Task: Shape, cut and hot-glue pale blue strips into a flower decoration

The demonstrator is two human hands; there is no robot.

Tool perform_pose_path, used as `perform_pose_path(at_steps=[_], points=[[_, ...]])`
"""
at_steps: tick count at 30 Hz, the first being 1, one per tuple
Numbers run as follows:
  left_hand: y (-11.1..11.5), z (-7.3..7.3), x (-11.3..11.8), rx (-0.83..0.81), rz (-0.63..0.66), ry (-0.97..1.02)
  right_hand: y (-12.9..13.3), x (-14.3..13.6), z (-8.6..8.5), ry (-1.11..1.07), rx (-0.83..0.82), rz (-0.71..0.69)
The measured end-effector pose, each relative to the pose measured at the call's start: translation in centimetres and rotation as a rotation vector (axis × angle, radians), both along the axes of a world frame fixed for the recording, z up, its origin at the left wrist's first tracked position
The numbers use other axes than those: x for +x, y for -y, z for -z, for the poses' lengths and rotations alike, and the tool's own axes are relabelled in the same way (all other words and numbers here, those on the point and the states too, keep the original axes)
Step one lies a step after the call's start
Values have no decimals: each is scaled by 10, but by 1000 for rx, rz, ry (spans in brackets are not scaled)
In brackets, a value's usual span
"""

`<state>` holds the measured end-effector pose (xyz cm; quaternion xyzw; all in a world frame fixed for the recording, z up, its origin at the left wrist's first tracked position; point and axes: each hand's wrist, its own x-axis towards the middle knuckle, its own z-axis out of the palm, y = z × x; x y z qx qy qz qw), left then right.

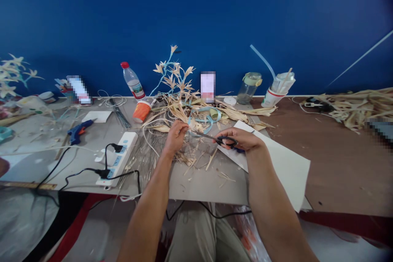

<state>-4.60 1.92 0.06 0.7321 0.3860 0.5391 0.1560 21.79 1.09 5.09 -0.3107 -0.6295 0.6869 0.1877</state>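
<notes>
My right hand has its fingers in the black handles of a pair of scissors. The thin blades point left, toward my other hand. Fingertips pinched together, my left hand is held close to the blade tips; the small pale thing in it is too fine to name. Just behind both hands lie a heap of dried husk strips and a loop of light blue ribbon. Flowers made of husk on blue-wrapped stems rise at the back of the heap. Thin cut scraps are scattered below my hands.
On the left are a white power strip with cords, a blue glue gun, an orange paper cup and a bottle. White paper lies under my right forearm. A phone and a jar stand behind.
</notes>
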Motion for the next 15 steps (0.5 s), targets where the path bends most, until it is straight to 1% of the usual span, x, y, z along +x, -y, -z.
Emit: perform_pose_path(at_steps=[3, 7, 11, 15], points=[[-1, 1, 0, 5, 5, 7, 1, -1, -2, 33, 25, -1], [-1, 2, -1, 2, 6, 2, -1, 1, 2, 47, 66, -20], [0, 0, 0, -18, 8, 17, -3, 5, 5, 73, 106, -69], [1, -3, 0, -52, -6, 64, 0, 7, 4, 98, 118, -86]])
